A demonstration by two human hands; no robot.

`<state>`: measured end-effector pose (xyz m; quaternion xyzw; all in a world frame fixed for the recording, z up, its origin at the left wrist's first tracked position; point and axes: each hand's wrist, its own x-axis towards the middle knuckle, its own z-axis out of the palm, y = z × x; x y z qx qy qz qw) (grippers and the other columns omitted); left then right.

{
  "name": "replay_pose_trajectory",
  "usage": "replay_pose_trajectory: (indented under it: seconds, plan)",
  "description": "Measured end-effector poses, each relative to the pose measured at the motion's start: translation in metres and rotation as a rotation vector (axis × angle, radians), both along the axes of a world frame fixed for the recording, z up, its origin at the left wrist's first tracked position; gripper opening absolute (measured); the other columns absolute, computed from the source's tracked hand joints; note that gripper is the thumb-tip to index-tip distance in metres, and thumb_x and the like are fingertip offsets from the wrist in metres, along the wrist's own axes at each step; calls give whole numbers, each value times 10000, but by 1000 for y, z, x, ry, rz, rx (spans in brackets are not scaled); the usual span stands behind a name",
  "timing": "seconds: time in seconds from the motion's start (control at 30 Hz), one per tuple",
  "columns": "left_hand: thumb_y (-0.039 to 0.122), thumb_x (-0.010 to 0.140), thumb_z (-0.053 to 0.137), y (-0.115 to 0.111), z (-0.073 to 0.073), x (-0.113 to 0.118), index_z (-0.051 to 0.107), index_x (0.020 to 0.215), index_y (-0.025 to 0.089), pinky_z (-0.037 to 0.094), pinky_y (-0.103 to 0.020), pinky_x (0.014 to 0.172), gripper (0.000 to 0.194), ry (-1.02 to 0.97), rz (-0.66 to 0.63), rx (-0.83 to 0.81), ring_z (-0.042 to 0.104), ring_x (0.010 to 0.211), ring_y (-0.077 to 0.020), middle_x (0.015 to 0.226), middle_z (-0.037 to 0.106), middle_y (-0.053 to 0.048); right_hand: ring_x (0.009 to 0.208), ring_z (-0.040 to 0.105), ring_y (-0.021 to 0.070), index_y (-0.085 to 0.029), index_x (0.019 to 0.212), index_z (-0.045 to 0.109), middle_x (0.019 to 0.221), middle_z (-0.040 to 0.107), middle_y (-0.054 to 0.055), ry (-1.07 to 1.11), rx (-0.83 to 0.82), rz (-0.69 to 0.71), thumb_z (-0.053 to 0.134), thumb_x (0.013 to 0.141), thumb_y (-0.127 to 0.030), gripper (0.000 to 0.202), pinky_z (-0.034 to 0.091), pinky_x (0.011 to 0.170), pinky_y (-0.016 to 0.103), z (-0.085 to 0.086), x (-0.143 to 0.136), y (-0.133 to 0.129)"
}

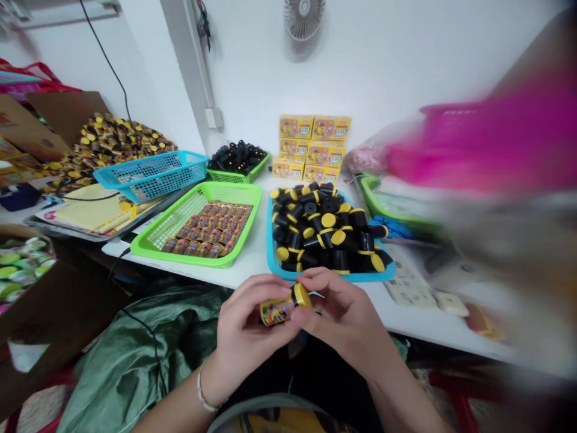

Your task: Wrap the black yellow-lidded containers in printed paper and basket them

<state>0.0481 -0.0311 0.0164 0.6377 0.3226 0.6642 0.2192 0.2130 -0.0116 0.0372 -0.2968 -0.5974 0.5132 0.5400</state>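
Between my two hands, just in front of the table's edge, lies a small canister [277, 311] with a colourful printed label and a yellow cap. My left hand [246, 316] wraps round its labelled body. My right hand [338, 307] pinches the yellow-cap end; a sliver of something white shows by those fingers. Behind my hands stands a blue basket [271, 240] heaped with black canisters [315, 222] that have yellow caps. To its left, a green basket [144, 243] holds rows of labelled canisters [211, 228].
Left are a light-blue basket [175, 171], a pile of finished-looking canisters [121, 135] and a cardboard box [58, 288]. Black parts [238, 156] fill a small green basket behind. Yellow boxes [311, 147] are stacked by the wall. A blurred pink shape [487, 144] looms at right.
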Motion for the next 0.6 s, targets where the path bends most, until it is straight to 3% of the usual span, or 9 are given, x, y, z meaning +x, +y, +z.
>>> replay_pose_trajectory:
  seconds: [0.13, 0.23, 0.33, 0.4, 0.47, 0.53, 0.6]
  plan:
    - [14, 736, 816, -2, -2, -6, 696, 1121, 257, 618, -269, 882, 470, 198, 48, 112, 737, 977, -186, 1086, 744, -59, 773, 711, 133, -244, 932, 745, 901, 729, 12, 0, -71, 60, 866, 723, -240, 241, 632, 695, 254, 1, 2, 2]
    - [101, 747, 844, -6, 2, -14, 658, 1255, 272, 592, -297, 978, 567, 284, 31, 5, 714, 1098, -213, 1203, 732, -75, 775, 718, 140, -264, 1034, 746, 859, 750, 1, 18, -80, 62, 861, 739, -240, 317, 637, 719, 280, 1, 5, 4]
    - [121, 789, 817, -8, 8, -16, 697, 1230, 284, 582, -259, 988, 486, 364, 61, -98, 738, 1066, -190, 1186, 766, -52, 763, 711, 142, -284, 1075, 732, 871, 730, -6, 13, 29, -9, 878, 732, -236, 375, 629, 676, 264, -1, 5, 6]
    - [89, 792, 809, -8, 11, -13, 689, 1228, 319, 586, -228, 966, 507, 263, 42, -135, 760, 1025, -164, 1144, 792, -17, 799, 714, 146, -291, 1021, 726, 923, 710, 1, -23, 190, -95, 863, 762, -227, 300, 624, 680, 259, -4, 4, 6]
    - [68, 789, 808, -7, 12, -9, 608, 1296, 361, 605, -220, 923, 619, 4, -43, -202, 775, 997, -151, 1114, 809, 10, 926, 720, 173, -282, 1028, 712, 1051, 699, 37, -150, 425, -176, 811, 829, -225, 229, 627, 789, 301, -8, 4, 6]
    - [59, 795, 804, -4, 11, -6, 526, 1324, 373, 627, -213, 849, 675, -262, -145, -294, 793, 926, -143, 1054, 826, 20, 1094, 685, 220, -260, 1182, 663, 1194, 670, 91, -326, 654, -202, 791, 855, -276, 351, 600, 936, 367, -11, 5, 4]
    - [76, 789, 822, -1, 10, -4, 478, 1320, 356, 635, -202, 763, 691, -423, -246, -403, 801, 854, -146, 998, 835, 8, 1197, 630, 258, -213, 1337, 563, 1274, 624, 138, -476, 780, -204, 812, 830, -329, 576, 559, 1027, 406, -14, 5, 1]
